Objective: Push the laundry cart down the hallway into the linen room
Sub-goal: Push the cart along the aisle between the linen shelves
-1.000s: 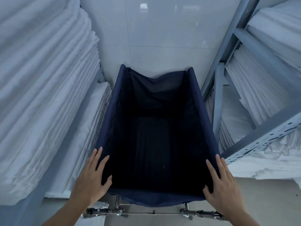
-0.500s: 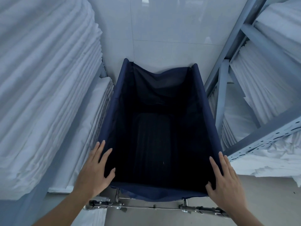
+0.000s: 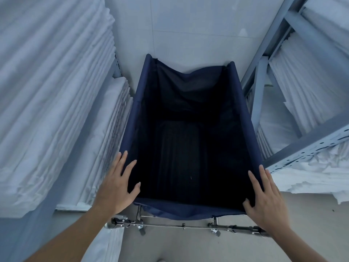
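A laundry cart with a deep navy fabric bag stands in front of me, and its dark inside holds nothing that I can see. Its far end is close to a white tiled wall. My left hand lies flat on the near left corner of the rim, fingers stretched forward and thumb over the inner edge. My right hand lies the same way on the near right corner. Below the bag runs the cart's metal frame bar with castors.
Tall stacks of folded white linen crowd the cart's left side. A grey metal shelf rack loaded with white linen stands tight on the right. Pale floor shows under and behind the cart.
The cart has rolled a little further between the shelves toward the tiled wall. Both hands have stayed on its near corners and gone forward with it.
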A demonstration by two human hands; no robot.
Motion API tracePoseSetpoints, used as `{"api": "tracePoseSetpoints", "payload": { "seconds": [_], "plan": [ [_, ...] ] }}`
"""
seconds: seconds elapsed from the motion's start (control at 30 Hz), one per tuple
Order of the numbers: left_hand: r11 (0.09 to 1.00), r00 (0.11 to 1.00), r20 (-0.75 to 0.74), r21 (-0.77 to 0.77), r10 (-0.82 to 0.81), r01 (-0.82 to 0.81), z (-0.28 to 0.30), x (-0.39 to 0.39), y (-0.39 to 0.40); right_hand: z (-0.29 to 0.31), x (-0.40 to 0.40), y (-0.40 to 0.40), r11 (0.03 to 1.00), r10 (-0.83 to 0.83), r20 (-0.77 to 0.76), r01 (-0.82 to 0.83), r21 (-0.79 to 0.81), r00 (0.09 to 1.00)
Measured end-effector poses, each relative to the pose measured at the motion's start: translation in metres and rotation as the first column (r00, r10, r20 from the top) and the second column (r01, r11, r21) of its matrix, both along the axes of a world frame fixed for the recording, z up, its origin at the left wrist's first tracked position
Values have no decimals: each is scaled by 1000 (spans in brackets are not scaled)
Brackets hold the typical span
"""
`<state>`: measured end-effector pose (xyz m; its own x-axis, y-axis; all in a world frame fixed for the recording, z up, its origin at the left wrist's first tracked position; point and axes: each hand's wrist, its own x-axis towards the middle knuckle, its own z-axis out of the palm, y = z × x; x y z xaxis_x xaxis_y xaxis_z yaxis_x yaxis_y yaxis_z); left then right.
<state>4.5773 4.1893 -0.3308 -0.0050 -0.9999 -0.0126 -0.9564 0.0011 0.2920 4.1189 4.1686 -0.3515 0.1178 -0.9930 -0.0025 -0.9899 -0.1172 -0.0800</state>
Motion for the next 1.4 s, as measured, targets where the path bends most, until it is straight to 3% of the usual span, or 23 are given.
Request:
{"api": "tracePoseSetpoints", "payload": {
  "seconds": [1.4],
  "plan": [
    [999, 1000, 30, -40, 0, 1, -2, -9, 1, -3, -7, -4, 1000, -16, -12, 16, -19, 1000]
  ]
}}
